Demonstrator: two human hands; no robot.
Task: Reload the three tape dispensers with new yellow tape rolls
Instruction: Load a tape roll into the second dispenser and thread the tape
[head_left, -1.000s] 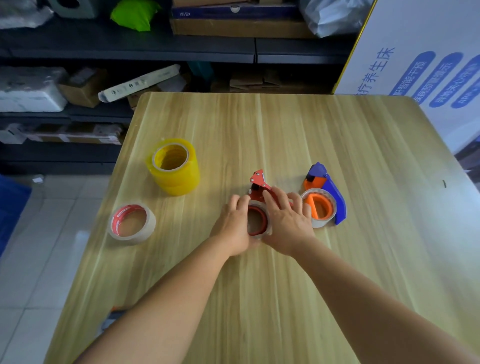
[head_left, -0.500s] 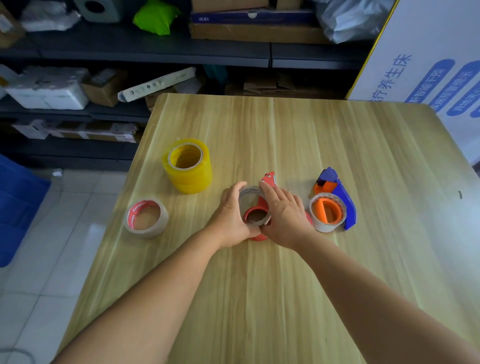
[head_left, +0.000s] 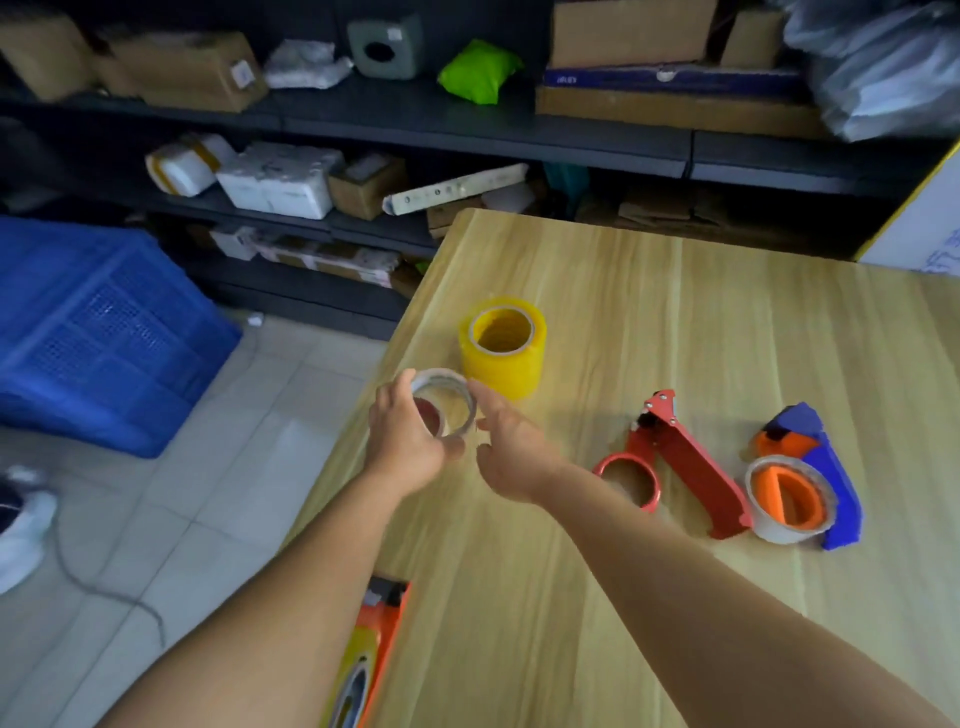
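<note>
A: What had the left hand got, at mid-frame?

B: Its fingers were curled round a nearly spent tape roll, held above the table's left edge. The right hand hung beside it, fingers relaxed, grasping nothing.

A: And the new tape?

B: The stack of yellow tape rolls stood just above the hands. Stiff and fairly light, I'd judge, with slick sides; best gripped across the outer wall. The red dispenser lay empty to the right, the blue dispenser further right.
</note>
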